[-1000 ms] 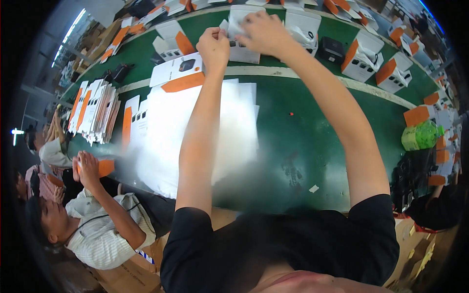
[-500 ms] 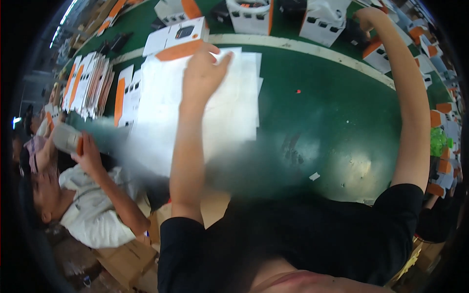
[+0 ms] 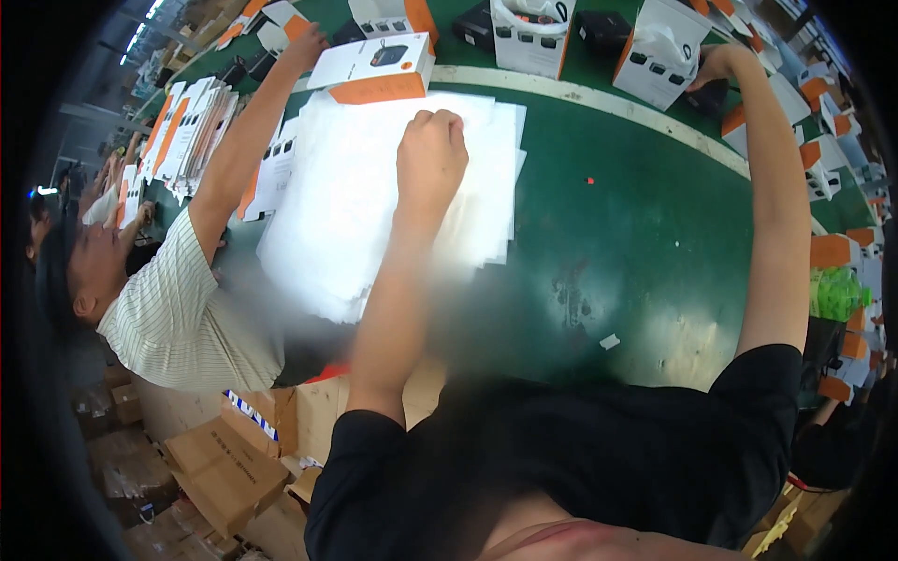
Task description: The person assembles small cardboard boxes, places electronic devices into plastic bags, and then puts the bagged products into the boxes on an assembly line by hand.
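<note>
My left hand (image 3: 432, 154) is over a spread stack of thin white sheets (image 3: 351, 187), its fingers curled in. Whether a sheet is pinched there is hidden. At the far right, my right hand (image 3: 720, 67) is at a black case (image 3: 709, 97), its fingers bent round the top; part of the grip is hidden. Beside that case stands an open white carton (image 3: 655, 75) with a clear plastic bag in it. Just beyond my left hand, a closed white box (image 3: 379, 64) with an orange side lies on the far edge of the sheets.
A co-worker's arm (image 3: 248, 140) reaches across the table at the left, past a pile of flat cartons (image 3: 192, 126). More open cartons (image 3: 531, 42) and black cases (image 3: 603, 33) stand beyond a pale strip (image 3: 561, 89). A green bottle (image 3: 837, 293) is at the right.
My left hand has drawn back from the white box, and its spread thumb and finger have curled in. My right hand stays by the black case. The co-worker now reaches over the table. The view has shifted.
</note>
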`<state>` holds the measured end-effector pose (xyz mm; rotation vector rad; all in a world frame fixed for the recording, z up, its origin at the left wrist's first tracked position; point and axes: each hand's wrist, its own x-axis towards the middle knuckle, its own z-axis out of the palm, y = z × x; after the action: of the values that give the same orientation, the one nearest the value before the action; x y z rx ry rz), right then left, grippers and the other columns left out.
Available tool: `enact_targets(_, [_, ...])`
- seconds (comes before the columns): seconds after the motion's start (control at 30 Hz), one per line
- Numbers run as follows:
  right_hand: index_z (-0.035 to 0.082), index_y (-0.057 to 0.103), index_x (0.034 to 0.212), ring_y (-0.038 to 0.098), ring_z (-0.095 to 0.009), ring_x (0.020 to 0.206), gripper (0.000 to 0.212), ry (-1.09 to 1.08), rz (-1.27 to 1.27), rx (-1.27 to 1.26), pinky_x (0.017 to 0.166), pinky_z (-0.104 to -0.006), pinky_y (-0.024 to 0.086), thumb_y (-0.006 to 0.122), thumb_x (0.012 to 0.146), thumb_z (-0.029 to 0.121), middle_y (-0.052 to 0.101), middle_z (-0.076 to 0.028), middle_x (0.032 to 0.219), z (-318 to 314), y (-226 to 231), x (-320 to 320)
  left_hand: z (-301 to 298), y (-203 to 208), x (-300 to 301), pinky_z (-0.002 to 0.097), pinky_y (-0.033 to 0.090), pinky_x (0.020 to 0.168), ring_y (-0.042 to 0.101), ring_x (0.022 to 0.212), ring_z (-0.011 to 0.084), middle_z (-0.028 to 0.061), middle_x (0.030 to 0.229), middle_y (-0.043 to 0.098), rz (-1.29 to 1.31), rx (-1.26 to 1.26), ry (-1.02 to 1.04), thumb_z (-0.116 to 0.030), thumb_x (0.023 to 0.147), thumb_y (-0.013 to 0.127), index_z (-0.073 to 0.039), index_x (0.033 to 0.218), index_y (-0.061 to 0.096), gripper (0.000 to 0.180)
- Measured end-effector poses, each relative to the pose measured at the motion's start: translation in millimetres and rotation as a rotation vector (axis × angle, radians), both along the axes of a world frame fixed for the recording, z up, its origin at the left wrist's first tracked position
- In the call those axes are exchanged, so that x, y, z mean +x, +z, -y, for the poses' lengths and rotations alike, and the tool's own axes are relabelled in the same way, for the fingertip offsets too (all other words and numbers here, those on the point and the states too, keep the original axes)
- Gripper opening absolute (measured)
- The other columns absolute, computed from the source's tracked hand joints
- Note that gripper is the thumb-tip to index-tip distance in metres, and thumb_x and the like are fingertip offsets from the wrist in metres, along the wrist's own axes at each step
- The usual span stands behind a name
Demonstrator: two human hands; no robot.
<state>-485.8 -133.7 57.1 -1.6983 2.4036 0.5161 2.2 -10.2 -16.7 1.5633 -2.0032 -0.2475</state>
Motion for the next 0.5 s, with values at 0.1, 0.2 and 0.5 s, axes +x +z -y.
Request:
enact_targets(0.1, [0.009,0.048,0.145,0.059,-0.035,0.124,0.103,0.147,0.1,0.01,0.107,-0.0444,0.046,0.093,0.061,0.049,0.062,-0.017,0.135,16.0,-27.8,-39.6,0.5,1.1,0.1,0.0388,0.053,0.082,0.068,0.091,0.0303,0.0171,0.099,0.069,-0.128,0.044,0.007,-0.013,0.093,0.066,0.0,0.099,0.07,0.015])
enact_targets(0.2, [0.007,0.049,0.144,0.059,-0.034,0.124,0.1,0.267,0.086,-0.084,0.108,-0.043,0.045,0.091,0.064,0.051,0.061,-0.018,0.136,13.2,-30.8,-43.7,-1.7,-4.9,1.5,0.0384,0.054,0.08,0.069,0.085,0.0309,0.0181,0.094,0.071,-0.085,-0.021,-0.005,-0.012,0.093,0.066,0.001,0.098,0.071,0.015])
enact_targets(0.5, [-0.003,0.049,0.139,0.061,-0.032,0.116,0.078,0.45,-0.002,-0.555,0.104,-0.0357,0.044,0.07,0.089,0.054,0.064,-0.021,0.12,-79.4,106.6,-71.0,-3.6,5.2,-4.9,0.036,0.056,0.074,0.071,0.077,0.027,0.0175,0.085,0.073,-0.333,-0.048,0.022,-0.011,0.092,0.068,0.003,0.098,0.071,0.015])
